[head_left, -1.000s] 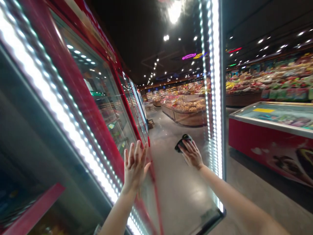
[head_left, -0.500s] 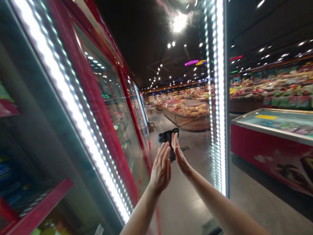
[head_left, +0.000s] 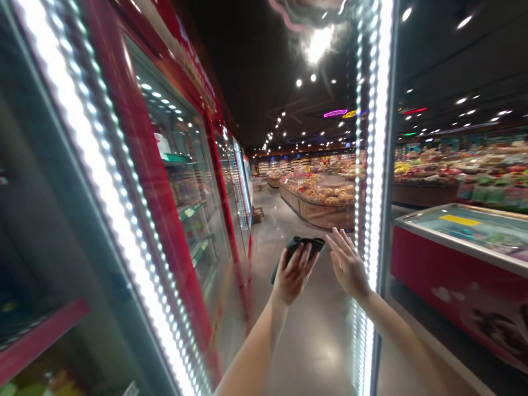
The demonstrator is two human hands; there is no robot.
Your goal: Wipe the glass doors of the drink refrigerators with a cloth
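My left hand (head_left: 292, 275) lies with its fingers over a dark cloth (head_left: 294, 242), which appears pressed flat on a clear glass door (head_left: 318, 47). The cloth's edges stick out above and to the left of the fingers; its middle is hidden under the hand. To the right, my right hand (head_left: 347, 261) is empty, with fingers stretched and spread. It is next to the bright LED strip (head_left: 373, 181) along the door's right edge and seems to rest on the glass.
At the left, an open cooler has a red shelf edge (head_left: 45, 335) and another LED strip (head_left: 103, 192). Red-framed coolers (head_left: 218, 176) line the aisle beyond. A red chest freezer (head_left: 454, 286) stands at the right, with wooden produce stands (head_left: 313, 209) farther off.
My hands were close together; now they are apart. The left hand has moved right onto the cloth, and the right hand has shifted right towards the LED strip. The view has tilted slightly.
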